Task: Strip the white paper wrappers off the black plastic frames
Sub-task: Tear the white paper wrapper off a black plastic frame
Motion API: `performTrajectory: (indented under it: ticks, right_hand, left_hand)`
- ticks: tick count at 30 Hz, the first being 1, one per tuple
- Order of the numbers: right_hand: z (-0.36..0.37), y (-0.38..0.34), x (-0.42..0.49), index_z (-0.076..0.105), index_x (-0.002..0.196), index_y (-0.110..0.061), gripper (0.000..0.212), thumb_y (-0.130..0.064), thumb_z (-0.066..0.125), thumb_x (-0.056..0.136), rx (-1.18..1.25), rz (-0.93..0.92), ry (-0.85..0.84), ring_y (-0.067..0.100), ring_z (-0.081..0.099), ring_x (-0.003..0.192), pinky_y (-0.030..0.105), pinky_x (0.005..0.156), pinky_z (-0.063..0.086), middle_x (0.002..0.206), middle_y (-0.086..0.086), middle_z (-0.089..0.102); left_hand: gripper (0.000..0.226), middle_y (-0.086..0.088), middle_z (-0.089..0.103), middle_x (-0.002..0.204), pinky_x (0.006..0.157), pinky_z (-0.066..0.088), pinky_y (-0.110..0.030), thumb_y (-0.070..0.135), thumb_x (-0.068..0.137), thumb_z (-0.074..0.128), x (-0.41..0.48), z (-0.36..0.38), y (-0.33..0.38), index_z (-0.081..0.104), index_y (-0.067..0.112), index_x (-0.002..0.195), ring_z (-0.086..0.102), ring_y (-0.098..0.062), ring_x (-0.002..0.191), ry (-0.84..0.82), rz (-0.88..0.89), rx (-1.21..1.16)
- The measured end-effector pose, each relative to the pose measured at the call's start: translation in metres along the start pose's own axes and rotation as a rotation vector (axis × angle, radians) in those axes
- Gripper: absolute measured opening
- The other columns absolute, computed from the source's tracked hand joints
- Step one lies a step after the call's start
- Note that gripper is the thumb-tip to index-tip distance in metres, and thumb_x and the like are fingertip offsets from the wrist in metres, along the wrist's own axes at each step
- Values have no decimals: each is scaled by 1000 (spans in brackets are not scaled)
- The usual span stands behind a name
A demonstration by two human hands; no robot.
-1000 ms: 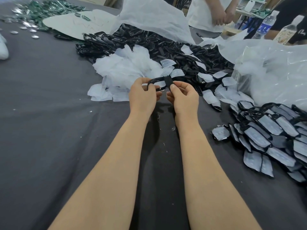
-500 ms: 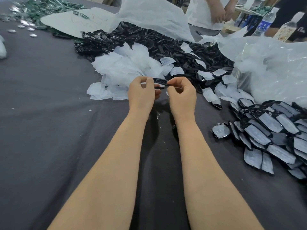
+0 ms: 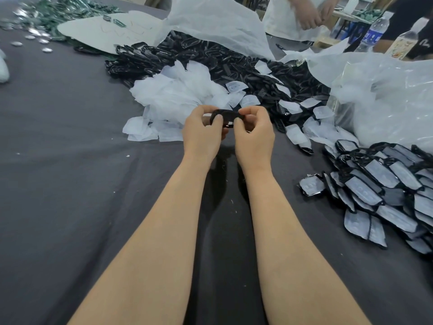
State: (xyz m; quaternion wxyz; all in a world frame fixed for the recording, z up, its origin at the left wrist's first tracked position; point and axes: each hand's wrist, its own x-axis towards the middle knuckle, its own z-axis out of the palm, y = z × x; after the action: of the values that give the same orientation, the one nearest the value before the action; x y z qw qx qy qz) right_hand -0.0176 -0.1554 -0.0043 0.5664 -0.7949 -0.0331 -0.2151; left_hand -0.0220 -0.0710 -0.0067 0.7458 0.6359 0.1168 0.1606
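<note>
Black plastic frame [image 3: 226, 114] is held between your two hands, just above the counter [image 3: 70, 160], in the middle of the scene. Your left hand [image 3: 201, 134] has a closed grip on its left end, thumb and curled fingers pinching it. Your right hand [image 3: 254, 134] does the same at the right end, so both grips are closed on the one piece. What shows of it between your fingers is black; you cannot tell from here whether any paper clings to the hidden parts.

To your right, a little nearer than your hands, lies a heap of wrapped frames [image 3: 384, 184], white faces edged in black, overlapping one another on the dark cloth. Just beyond your hands sits the pile of white wrappers [image 3: 178, 97], with loose ones scattered to its right. Behind that spreads the mound of bare black frames [image 3: 210, 57], partly under a white sheet [image 3: 215, 22]. A clear plastic bag [image 3: 386, 102] bulges at the right. Farther off, green pieces [image 3: 58, 10] lie at the far left, a water bottle [image 3: 373, 34] stands at the far right, and another person's hands [image 3: 309, 17] show at the far edge.
</note>
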Motion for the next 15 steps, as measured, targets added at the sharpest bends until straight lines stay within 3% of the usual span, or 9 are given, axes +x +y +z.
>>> performTrajectory:
  ticks: [3, 6, 10, 15]
  right_hand:
    - [-3, 5, 6, 54, 104, -15, 19, -3, 55, 89, 125, 132, 143, 0, 60, 73, 15, 75, 48, 87, -2, 61]
    - [-8, 6, 11, 58, 91, -13, 13, 0, 55, 90, 316, 253, 196, 9, 61, 67, 20, 69, 52, 81, 2, 62]
    - [-6, 3, 9, 62, 86, -16, 16, -1, 57, 90, 305, 162, 95, 1, 58, 61, 19, 66, 52, 74, -6, 61]
    - [-2, 0, 4, 65, 92, -14, 13, -3, 59, 90, 165, 90, 29, 20, 65, 81, 38, 83, 56, 83, -4, 66]
  left_hand:
    - [20, -1, 65, 81, 68, 57, -22, 4, 96, 45, 1, 0, 1, 56, 21, 94, 62, -7, 62, 37, -22, -90]
    - [23, -1, 67, 84, 71, 56, -22, 4, 97, 40, 2, 0, 0, 57, 19, 103, 62, -7, 63, 40, -49, -119]
    - [25, -3, 69, 86, 74, 56, -25, 5, 97, 40, 1, 0, 0, 58, 20, 105, 65, -9, 69, 25, -49, -91]
    - [17, 0, 67, 81, 73, 58, -24, 9, 96, 48, 0, 0, 0, 59, 17, 107, 66, -5, 66, -17, -8, -41]
